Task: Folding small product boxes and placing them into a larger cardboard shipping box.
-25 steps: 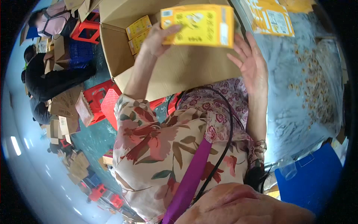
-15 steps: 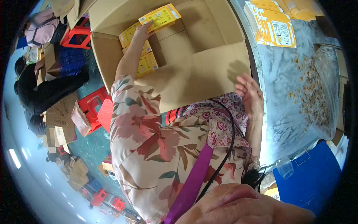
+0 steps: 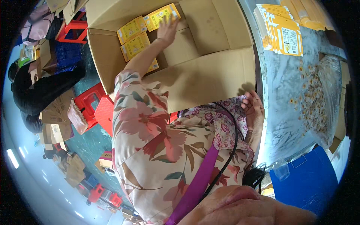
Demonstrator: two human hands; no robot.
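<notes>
Inside a large cardboard box, my left hand rests its spread fingers on a yellow packet lying against the far wall. Beside it to the left lies another yellow packet, and a third yellow packet sits nearer me. Part of one more yellow pack shows under my left forearm. At the box's near right corner, just outside it, my right hand is raised with fingers loosely bent and apart, holding nothing.
Right of the box, a worktable bears a fanned stack of yellow-and-white pouches and many small wrapped pieces under clear plastic. A blue bin stands at lower right. Red stools and a person in black are at left.
My left hand has set the yellow packet down flat in the far row, and its fingers have spread over it. My right hand has dropped slightly toward me.
</notes>
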